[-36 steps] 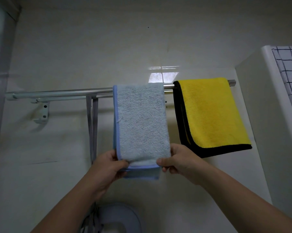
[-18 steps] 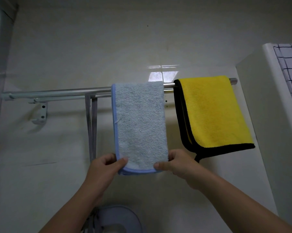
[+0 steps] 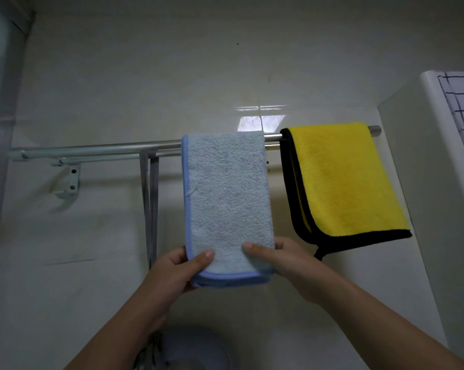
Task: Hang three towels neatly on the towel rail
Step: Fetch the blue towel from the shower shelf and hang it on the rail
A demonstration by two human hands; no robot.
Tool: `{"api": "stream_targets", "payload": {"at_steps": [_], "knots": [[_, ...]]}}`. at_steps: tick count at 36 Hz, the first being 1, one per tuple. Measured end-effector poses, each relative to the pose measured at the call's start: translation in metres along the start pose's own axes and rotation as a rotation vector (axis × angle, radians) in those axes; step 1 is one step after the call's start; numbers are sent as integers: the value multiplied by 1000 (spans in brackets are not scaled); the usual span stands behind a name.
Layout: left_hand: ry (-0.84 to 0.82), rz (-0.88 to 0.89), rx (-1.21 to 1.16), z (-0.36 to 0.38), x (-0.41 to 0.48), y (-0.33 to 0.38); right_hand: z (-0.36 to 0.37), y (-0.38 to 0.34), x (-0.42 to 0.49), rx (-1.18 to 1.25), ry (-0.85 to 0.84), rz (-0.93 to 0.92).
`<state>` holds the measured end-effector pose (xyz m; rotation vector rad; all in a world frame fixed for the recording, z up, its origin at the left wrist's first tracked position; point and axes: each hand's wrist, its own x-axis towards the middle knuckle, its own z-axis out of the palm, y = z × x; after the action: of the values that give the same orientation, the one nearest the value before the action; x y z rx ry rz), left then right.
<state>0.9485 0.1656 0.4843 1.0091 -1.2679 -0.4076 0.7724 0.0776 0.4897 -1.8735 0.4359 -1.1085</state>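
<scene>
A light blue towel (image 3: 226,193) with a darker blue border hangs over the metal towel rail (image 3: 97,149) near its middle. My left hand (image 3: 177,268) pinches the towel's lower left corner, thumb on the front. My right hand (image 3: 281,256) pinches the lower right corner the same way. A yellow towel (image 3: 342,180) with black edging hangs folded over the rail's right end, a small black loop dangling below it. No third towel is in view.
A grey strap (image 3: 149,204) hangs from the rail left of the blue towel. The rail's wall bracket (image 3: 68,182) is at the left. A white unit (image 3: 423,169) with a checked cloth (image 3: 463,102) stands at the right. A grey rounded object (image 3: 193,351) sits below.
Both hands slid inward along the blue towel's bottom edge, keeping their pinch. The towel's lower edge now lies flatter and the front and back layers line up more closely.
</scene>
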Motion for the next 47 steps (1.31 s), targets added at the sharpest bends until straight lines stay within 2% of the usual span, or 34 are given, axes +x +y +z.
{"api": "stream_targets", "payload": {"at_steps": [5,11,17,27,30,35,42,47], "knots": [[-40,-8,-39,1,-3,-4,-2,3,-4,23,-27,-32],[-9,-31,-134,6,-12,-13,2,7,-10,85,-11,-59],[88,-41,-142,13,-15,-15,4,6,-15,93,86,-68],[67,-81,-164,20,-16,-9,4,8,-21,268,322,12],[45,-89,-173,21,-18,-6,1,9,-21,392,246,58],[2,-59,-324,23,-18,3,3,7,-22,373,42,17],[-100,-18,-362,24,-21,4,1,9,-23,383,-17,-21],[-105,-10,-410,22,-24,-3,3,17,-27,447,-26,-45]]}}
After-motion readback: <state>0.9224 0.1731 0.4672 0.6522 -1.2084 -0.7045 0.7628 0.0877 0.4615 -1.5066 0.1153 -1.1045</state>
